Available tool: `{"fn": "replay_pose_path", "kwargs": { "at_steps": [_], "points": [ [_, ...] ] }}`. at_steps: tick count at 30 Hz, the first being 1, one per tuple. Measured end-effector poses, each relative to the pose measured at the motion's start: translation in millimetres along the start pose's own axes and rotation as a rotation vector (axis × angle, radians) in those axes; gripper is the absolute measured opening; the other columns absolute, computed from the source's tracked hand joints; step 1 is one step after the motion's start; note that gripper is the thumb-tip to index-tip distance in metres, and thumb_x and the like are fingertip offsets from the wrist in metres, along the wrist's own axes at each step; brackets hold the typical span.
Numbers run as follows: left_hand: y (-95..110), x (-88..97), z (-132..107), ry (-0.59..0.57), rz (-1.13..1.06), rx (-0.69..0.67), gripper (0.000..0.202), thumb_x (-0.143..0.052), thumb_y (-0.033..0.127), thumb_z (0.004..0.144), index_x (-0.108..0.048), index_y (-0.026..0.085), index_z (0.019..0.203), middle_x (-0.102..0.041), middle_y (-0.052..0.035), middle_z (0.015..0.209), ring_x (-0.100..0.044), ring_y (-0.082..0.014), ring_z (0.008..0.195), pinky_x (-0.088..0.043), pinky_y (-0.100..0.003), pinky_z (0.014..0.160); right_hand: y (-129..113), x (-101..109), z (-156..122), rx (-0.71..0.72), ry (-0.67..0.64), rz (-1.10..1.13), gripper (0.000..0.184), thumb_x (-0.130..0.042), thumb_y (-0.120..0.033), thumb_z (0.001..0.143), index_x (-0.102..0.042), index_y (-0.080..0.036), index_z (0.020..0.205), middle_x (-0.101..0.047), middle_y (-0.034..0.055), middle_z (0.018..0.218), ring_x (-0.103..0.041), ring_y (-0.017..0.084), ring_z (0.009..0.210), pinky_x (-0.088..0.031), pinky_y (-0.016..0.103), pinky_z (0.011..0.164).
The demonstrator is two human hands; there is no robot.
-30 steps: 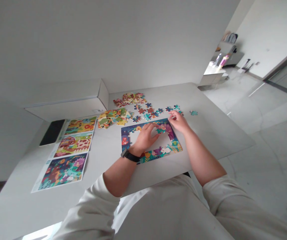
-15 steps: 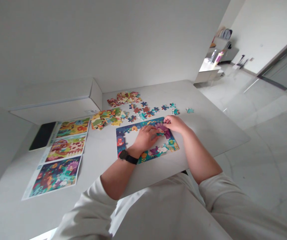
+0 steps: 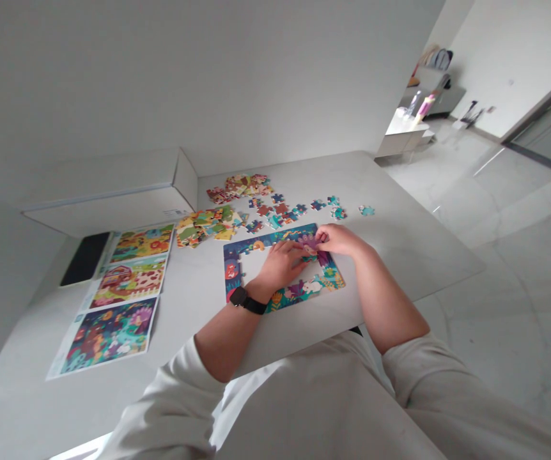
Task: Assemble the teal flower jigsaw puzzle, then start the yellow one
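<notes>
A pale, smooth table [image 3: 400, 246] fills the middle of the view, with glossy grey floor tiles [image 3: 500, 300] beyond its right edge. Near the table's centre lies a puzzle border [image 3: 266, 241], a rectangular ring of interlocked cardboard pieces in deep blue, teal and purple, printed with flowers and a white rabbit; its middle is unfilled. The left hand [image 3: 280, 265] lies open and nearly flat across the border's far left, fingers spread, apparently steadying the assembled pieces. The right hand [image 3: 340, 239] is curled almost closed at the far right of the border, its fingertips pinching a purple piece [image 3: 310, 242] down into the ring (the fingers hide part of its shape). A black watch [image 3: 247, 301] circles the left wrist, and cream sleeves are pushed back from both forearms.

Beyond the border, loose knobbed pieces [image 3: 275, 217] lie spread out singly, perhaps for easy sorting, while warmer-coloured pieces sit in overlapping heaps [image 3: 203, 229] to the far left. A lone teal piece [image 3: 366, 210] rests apart on the right. To the left, three glossy picture sheets [image 3: 126, 284] lie in a column within view, beside a black slab [image 3: 84, 259], possibly a phone.
</notes>
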State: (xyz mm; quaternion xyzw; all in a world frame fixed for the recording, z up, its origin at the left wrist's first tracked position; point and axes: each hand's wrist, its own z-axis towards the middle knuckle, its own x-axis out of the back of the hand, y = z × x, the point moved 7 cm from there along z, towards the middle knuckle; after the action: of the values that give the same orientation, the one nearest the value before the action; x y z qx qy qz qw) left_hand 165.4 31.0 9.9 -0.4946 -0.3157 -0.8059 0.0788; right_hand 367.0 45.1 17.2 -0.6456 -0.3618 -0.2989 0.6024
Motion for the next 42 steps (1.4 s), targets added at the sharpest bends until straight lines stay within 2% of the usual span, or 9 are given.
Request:
{"fn": "replay_pose_path", "kwargs": {
  "at_steps": [10,17,28,32,34,35,38,40,42],
  "points": [
    [3.8,5.5,-0.7,-0.016,0.015,0.022,0.026,-0.076,0.036,0.102,-0.083,0.033,0.127,-0.072,-0.0091,0.137,-0.066,-0.0318,0.129,-0.051,-0.053,0.117,-1.5,-4.5,-1.7,0.017,-0.063,-0.012,0.023,-0.085,-0.015,0.082,-0.077,-0.022,0.103,-0.083,0.0041,0.099,-0.075,0.02,0.087,-0.054,0.028,0.077],
    [-8.0,8.0,-1.2,0.044,0.034,0.12,0.027,-0.075,0.031,0.102,-0.082,0.03,0.128,-0.072,-0.009,0.136,-0.065,-0.0309,0.129,-0.051,-0.053,0.118,-3.6,-10.9,0.1,0.016,-0.092,-0.039,0.023,-0.09,-0.024,0.082,-0.075,-0.023,0.099,-0.083,0.0045,0.098,-0.076,0.02,0.086,-0.054,0.028,0.076],
    [-7.9,7.7,-0.6,0.024,0.056,0.134,0.021,-0.077,0.031,0.099,-0.085,0.029,0.118,-0.074,-0.0086,0.139,-0.064,-0.0341,0.133,-0.05,-0.058,0.12,-10.7,-6.7,-4.0,0.004,-0.054,-0.039,0.021,-0.084,-0.011,0.081,-0.075,-0.023,0.097,-0.081,0.0024,0.092,-0.073,0.018,0.08,-0.05,0.026,0.07],
    [-4.5,8.6,0.4,0.019,0.07,0.134,0.021,-0.078,0.031,0.098,-0.085,0.03,0.118,-0.072,-0.0087,0.141,-0.064,-0.0345,0.133,-0.049,-0.059,0.121,-11.5,-7.3,-3.7,0.014,-0.057,-0.039,0.024,-0.085,-0.012,0.08,-0.077,-0.023,0.1,-0.082,0.0026,0.093,-0.072,0.018,0.08,-0.051,0.026,0.071],
    [-0.4,21.9,2.1,0.056,0.052,0.126,0.025,-0.078,0.032,0.098,-0.084,0.028,0.122,-0.071,-0.0108,0.144,-0.065,-0.0342,0.133,-0.05,-0.057,0.121,-13.5,-5.0,-4.1,0.027,-0.049,-0.04,0.023,-0.088,-0.017,0.08,-0.077,-0.022,0.099,-0.082,0.0036,0.094,-0.073,0.019,0.081,-0.051,0.027,0.073],
    [1.6,34.1,2.7,0.095,0.029,0.12,0.028,-0.078,0.032,0.099,-0.082,0.026,0.126,-0.071,-0.0118,0.144,-0.066,-0.0333,0.133,-0.051,-0.055,0.121,-15.0,-2.8,-4.5,0.035,-0.037,-0.04,0.021,-0.089,-0.018,0.081,-0.077,-0.022,0.098,-0.083,0.004,0.094,-0.073,0.019,0.082,-0.051,0.027,0.073],
    [3.6,88.1,-0.2,0.258,-0.076,0.104,0.031,-0.07,0.037,0.105,-0.077,0.023,0.131,-0.074,-0.0113,0.137,-0.069,-0.0276,0.13,-0.054,-0.046,0.119,-19.6,8.1,-5.8,0.06,0.051,-0.026,0.01,-0.081,-0.017,0.088,-0.078,-0.022,0.096,-0.082,0.0035,0.092,-0.073,0.019,0.083,-0.05,0.027,0.076],
    [-2.7,125.8,-8.2,0.332,-0.104,0.129,0.032,-0.063,0.042,0.109,-0.075,0.023,0.132,-0.075,-0.0098,0.134,-0.069,-0.0259,0.13,-0.054,-0.045,0.119,-21.5,15.6,-6.6,0.072,0.12,-0.008,0.009,-0.076,-0.015,0.091,-0.08,-0.022,0.097,-0.081,0.0032,0.093,-0.073,0.019,0.084,-0.051,0.027,0.077],
    [-15.4,154.5,-21.7,0.363,-0.065,0.181,0.036,-0.061,0.047,0.109,-0.073,0.022,0.133,-0.075,-0.0095,0.133,-0.07,-0.0264,0.129,-0.055,-0.046,0.118,-21.9,19.1,-6.3,0.077,0.154,-0.008,0.01,-0.077,-0.016,0.092,-0.081,-0.021,0.099,-0.081,0.0044,0.096,-0.074,0.019,0.087,-0.052,0.028,0.081]
  ]
}}
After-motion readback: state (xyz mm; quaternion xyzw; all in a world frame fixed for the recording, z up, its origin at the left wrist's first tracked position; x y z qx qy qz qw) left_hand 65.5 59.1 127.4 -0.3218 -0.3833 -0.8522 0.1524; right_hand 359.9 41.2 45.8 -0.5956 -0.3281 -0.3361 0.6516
